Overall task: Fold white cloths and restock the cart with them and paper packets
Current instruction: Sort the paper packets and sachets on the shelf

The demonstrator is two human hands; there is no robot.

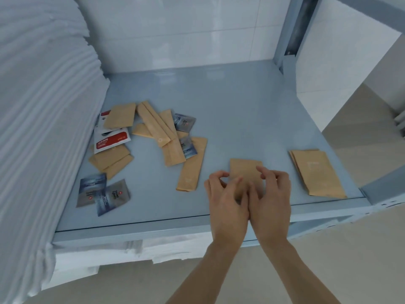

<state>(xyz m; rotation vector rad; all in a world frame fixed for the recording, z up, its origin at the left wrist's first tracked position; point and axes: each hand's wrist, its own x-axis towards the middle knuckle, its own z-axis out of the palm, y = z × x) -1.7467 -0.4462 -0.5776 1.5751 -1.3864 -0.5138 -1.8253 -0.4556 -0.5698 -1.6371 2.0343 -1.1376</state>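
A brown paper packet point(245, 170) lies flat on the grey-blue cart shelf point(241, 110) near its front edge. My left hand point(226, 200) and my right hand point(271, 194) sit side by side on top of it, fingers curled at its two long edges. A small neat stack of brown packets point(317, 174) lies to the right. A loose scatter of brown packets point(162, 132), red-and-white sachets point(110, 140) and grey-blue sachets point(103, 194) covers the shelf's left half. A tall stack of folded white cloths point(43, 117) fills the far left.
More white cloths point(131, 249) show on the shelf below the front rail. A grey cart post point(291, 29) stands at the back right and another frame corner point(372, 191) at the front right. Beige floor lies to the right and below.
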